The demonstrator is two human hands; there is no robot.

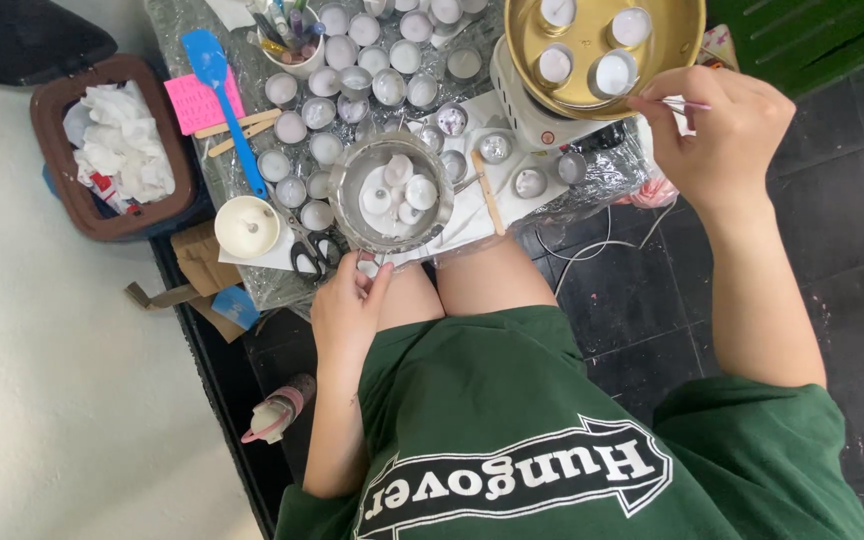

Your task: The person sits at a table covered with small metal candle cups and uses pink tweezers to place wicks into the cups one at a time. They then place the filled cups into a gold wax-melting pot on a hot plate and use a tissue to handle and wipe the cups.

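My left hand (348, 305) pinches the handle of a small metal pot (392, 192) that holds white wax pieces. It sits at the near edge of a low foil-covered table (572, 185). My right hand (724, 130) grips a thin tool, seemingly tweezers (685, 104), beside a gold pan (602, 50) on a white hot plate (532, 120). In the pan are several small tealight cups with white wax. Many more tealight cups (352, 70) crowd the far side of the table.
A blue spatula (222, 95), a pink note (202, 100), wooden sticks (487, 190), scissors (307, 250) and a white cup (247, 227) lie on the table. A brown bin (112, 150) with tissue stands left. A bottle (277, 412) lies on the floor. Cables (592, 245) trail right.
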